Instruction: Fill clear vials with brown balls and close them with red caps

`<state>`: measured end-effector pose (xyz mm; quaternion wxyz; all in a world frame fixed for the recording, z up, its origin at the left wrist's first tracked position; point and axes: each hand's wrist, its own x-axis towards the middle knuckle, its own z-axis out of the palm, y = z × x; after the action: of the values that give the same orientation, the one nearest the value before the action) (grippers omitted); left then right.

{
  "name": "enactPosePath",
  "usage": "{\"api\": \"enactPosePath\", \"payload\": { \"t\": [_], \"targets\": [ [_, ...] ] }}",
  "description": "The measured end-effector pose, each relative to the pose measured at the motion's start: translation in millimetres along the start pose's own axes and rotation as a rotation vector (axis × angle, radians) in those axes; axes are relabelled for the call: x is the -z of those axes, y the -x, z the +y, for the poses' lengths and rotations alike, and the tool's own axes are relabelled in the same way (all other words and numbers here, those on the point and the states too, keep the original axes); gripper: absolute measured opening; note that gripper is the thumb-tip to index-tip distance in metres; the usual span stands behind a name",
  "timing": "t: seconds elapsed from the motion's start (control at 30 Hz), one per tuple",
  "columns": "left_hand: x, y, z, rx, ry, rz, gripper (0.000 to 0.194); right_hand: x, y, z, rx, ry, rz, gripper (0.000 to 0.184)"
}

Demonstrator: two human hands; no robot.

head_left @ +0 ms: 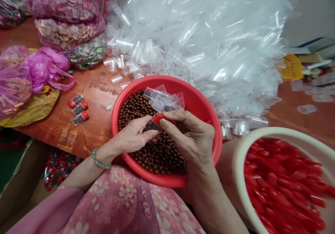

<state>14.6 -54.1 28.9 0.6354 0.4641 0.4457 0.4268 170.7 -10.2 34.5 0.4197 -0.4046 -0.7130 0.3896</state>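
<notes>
While the left hand (pixel 132 136) grasps a small clear container (pixel 151 125) over the red basin (pixel 162 181), the right hand (pixel 192 136) pinches the red cap (pixel 158 118) at its end between thumb and fingers. Inside the basin, loose clear containers (pixel 167 102) lie on small brown balls (pixel 162 157). Three filled, red-capped containers (pixel 80 110) rest in a row left of the basin, a heap of clear plastic containers (pixel 199 35) rises beyond it, and a cream bucket (pixel 238 167) of glossy red pieces (pixel 282 185) stands to its right.
</notes>
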Motion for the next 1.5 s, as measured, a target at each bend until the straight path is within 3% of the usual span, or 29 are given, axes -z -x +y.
{"api": "enactPosePath", "payload": {
  "t": [0.27,0.47,0.53,0.63,0.73,0.83,0.93,1.3,1.5],
  "targets": [
    [-0.1,2,-3,0.016,-0.068,-0.012,0.010,5,-2,1,0.032,0.035,-0.098,0.014],
    [1.4,2,-3,-0.052,-0.229,-0.004,0.018,14,-1,4,0.064,0.043,-0.192,0.016],
    [2.8,1,-3,-0.053,-0.231,0.006,0.013,16,1,5,0.125,0.084,-0.247,0.025],
    [4.0,1,-4,0.015,-0.120,-0.002,0.004,12,5,5,0.249,0.262,-0.308,0.052],
    [3.3,1,-4,0.119,0.131,-0.052,0.002,0,9,3,0.409,0.500,-0.272,0.074],
    [2.3,1,-4,0.123,0.299,-0.056,0.005,-11,10,2,0.551,0.679,-0.178,0.070],
    [2.7,0,-4,0.093,0.345,-0.048,0.006,-16,9,1,0.604,0.750,-0.117,0.064],
    [4.4,0,-7,0.083,0.407,-0.185,0.012,-8,14,5,0.623,0.762,-0.069,0.074],
    [3.3,0,-11,0.065,0.506,-0.144,0.026,-11,14,5,0.527,0.703,-0.043,0.074]
  ]
}}
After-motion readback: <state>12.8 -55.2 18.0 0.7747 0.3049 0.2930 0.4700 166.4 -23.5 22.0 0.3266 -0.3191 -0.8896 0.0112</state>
